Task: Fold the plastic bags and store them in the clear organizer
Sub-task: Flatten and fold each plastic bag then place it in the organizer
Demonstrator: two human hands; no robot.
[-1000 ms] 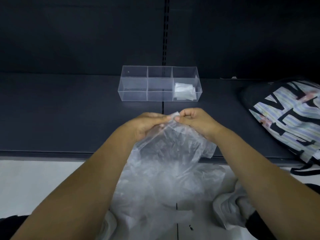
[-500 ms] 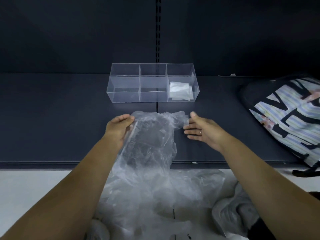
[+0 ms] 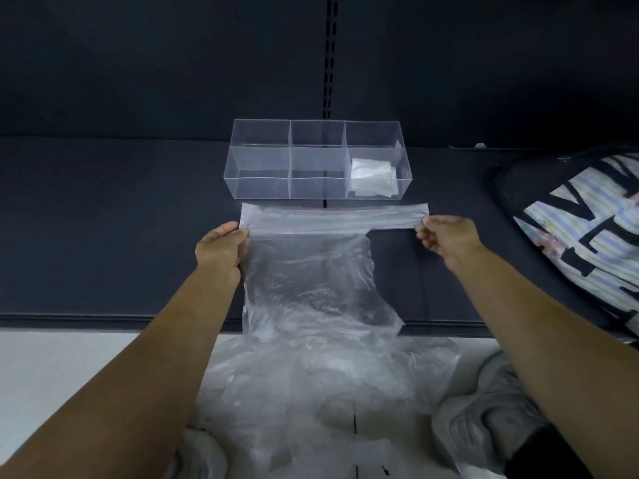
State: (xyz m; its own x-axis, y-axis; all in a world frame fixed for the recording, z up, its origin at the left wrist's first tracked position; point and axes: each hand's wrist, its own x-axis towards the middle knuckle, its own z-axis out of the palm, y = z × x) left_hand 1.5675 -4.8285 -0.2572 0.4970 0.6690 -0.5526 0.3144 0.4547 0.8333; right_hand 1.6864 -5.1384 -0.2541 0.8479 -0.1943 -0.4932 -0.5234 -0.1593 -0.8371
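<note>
Left hand (image 3: 221,248) and right hand (image 3: 446,236) pinch the bag's (image 3: 311,271) stretched top edge; slick film between the grips may slip, skewing the fold.

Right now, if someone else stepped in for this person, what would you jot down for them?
Left hand and right hand each pinch one end of the top edge of the plastic bag, stretched flat on the dark shelf in front of the clear organizer.
Done: one folded bag lies in the organizer's right section.
Left: fold this bag, store it, then the heap of plastic below the shelf.
</note>
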